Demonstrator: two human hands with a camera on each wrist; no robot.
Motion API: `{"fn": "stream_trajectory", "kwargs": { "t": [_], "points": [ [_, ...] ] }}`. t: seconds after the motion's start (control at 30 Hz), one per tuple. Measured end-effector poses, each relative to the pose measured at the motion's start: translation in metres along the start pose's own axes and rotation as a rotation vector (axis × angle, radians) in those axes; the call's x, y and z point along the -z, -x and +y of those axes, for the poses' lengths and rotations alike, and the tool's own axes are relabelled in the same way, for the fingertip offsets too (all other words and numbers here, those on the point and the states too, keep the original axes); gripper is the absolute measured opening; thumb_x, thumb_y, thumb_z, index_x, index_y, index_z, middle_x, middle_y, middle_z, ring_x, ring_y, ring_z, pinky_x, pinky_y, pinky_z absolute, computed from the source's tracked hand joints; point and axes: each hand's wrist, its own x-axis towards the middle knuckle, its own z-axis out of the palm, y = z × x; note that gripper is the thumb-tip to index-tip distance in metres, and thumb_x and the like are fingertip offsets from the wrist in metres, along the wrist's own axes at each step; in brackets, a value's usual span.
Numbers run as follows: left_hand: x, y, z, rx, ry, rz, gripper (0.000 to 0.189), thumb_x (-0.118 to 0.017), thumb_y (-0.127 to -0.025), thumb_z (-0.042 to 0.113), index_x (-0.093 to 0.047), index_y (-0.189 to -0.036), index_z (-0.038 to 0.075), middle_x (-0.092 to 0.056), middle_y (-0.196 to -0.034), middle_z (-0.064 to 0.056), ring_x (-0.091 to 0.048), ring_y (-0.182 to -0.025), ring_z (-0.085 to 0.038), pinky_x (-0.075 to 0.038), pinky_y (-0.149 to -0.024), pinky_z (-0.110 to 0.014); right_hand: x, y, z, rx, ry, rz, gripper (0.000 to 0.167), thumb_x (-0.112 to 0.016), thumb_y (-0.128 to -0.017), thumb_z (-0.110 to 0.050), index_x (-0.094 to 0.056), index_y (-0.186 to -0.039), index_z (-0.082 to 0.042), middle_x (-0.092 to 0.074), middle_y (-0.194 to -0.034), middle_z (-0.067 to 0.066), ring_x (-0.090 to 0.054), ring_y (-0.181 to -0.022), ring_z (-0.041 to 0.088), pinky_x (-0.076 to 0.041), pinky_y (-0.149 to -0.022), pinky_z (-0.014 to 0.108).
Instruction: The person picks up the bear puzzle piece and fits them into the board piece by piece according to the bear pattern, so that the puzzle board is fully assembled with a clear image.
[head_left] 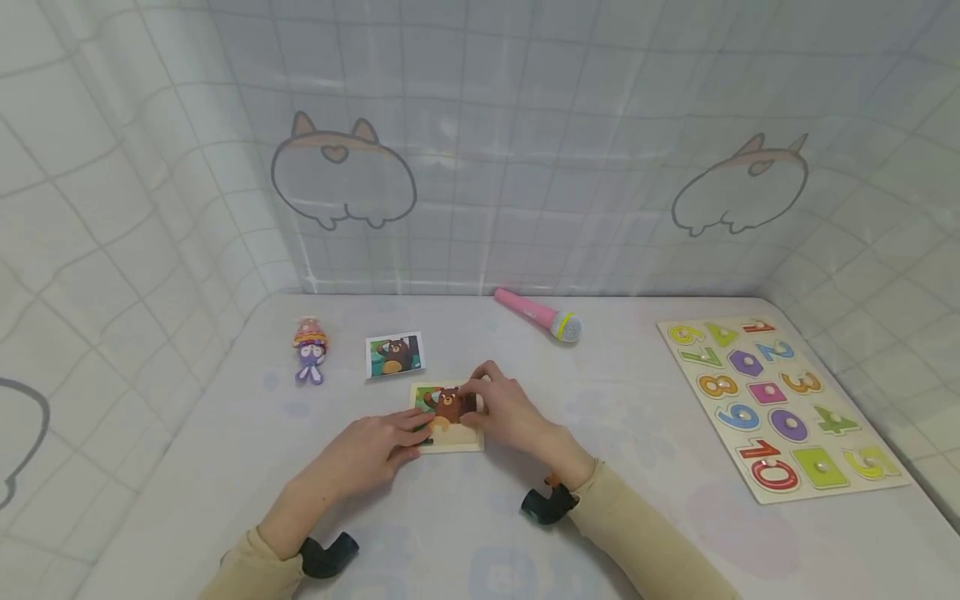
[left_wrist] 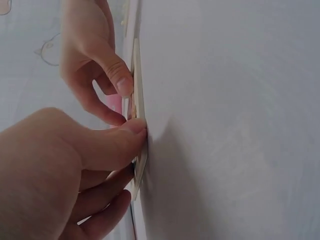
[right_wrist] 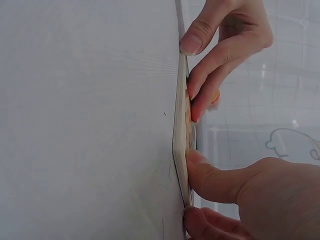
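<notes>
A small wooden bear puzzle (head_left: 448, 445) lies on the table in front of me, its lower part showing bare pale wood. My left hand (head_left: 367, 450) holds its left side, fingertips on the picture and thumb against the near edge. Over the right side, my right hand (head_left: 513, 414) grips with thumb and curled fingers; its thumb (right_wrist: 202, 170) presses on the face. Both wrist views show the puzzle board (left_wrist: 139, 90) (right_wrist: 180, 135) edge-on between the hands. Whether a loose piece sits under the right fingers is hidden.
Behind the puzzle lies a bear picture card (head_left: 395, 355). A purple doll figure (head_left: 310, 352) lies at the left, and a pink toy microphone (head_left: 536, 315) near the back edge. A number-and-shape peg board (head_left: 783, 408) covers the right side. Tile-patterned sheeting (head_left: 525, 167) surrounds the table.
</notes>
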Motion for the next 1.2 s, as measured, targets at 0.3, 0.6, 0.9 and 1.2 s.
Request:
{"fn": "stream_trajectory", "kwargs": {
  "t": [0.3,0.6,0.9,1.2],
  "points": [
    [-0.002,0.000,-0.004,-0.043,0.003,0.028,0.034,-0.071,-0.093,0.019,-0.071,-0.126,0.011,-0.060,-0.141,-0.003,-0.057,-0.131,-0.027,-0.051,-0.101,-0.049,0.001,-0.001,0.002,0.044,-0.003,-0.035,0.037,-0.074,-0.091,-0.020,-0.066,-0.125,-0.008,-0.056,-0.129,0.011,-0.056,-0.082,0.017,-0.047,-0.088,0.048],
    [-0.003,-0.001,-0.006,-0.039,0.036,0.036,0.029,-0.072,-0.092,0.019,-0.074,-0.121,0.013,-0.063,-0.137,0.000,-0.059,-0.129,-0.025,-0.052,-0.100,-0.048,0.002,-0.003,0.005,0.033,-0.019,-0.056,0.038,-0.073,-0.092,-0.022,-0.066,-0.127,-0.008,-0.054,-0.133,0.011,-0.056,-0.090,0.018,-0.048,-0.090,0.048],
    [-0.004,-0.003,-0.012,-0.029,0.166,0.030,0.030,-0.072,-0.092,0.020,-0.073,-0.122,0.014,-0.062,-0.138,0.001,-0.058,-0.129,-0.025,-0.050,-0.102,-0.049,0.004,-0.006,0.011,0.013,-0.035,-0.062,0.036,-0.075,-0.091,-0.022,-0.067,-0.124,-0.008,-0.054,-0.134,0.009,-0.052,-0.075,0.011,-0.047,-0.072,0.027],
    [-0.004,-0.001,-0.015,-0.017,0.232,0.040,0.029,-0.072,-0.092,0.020,-0.074,-0.120,0.014,-0.061,-0.139,0.003,-0.057,-0.130,-0.025,-0.048,-0.104,-0.050,0.016,0.007,0.017,0.007,-0.120,-0.087,0.035,-0.076,-0.089,-0.019,-0.068,-0.122,-0.008,-0.054,-0.140,0.009,-0.061,-0.083,0.010,-0.051,-0.083,0.028]
  ]
}}
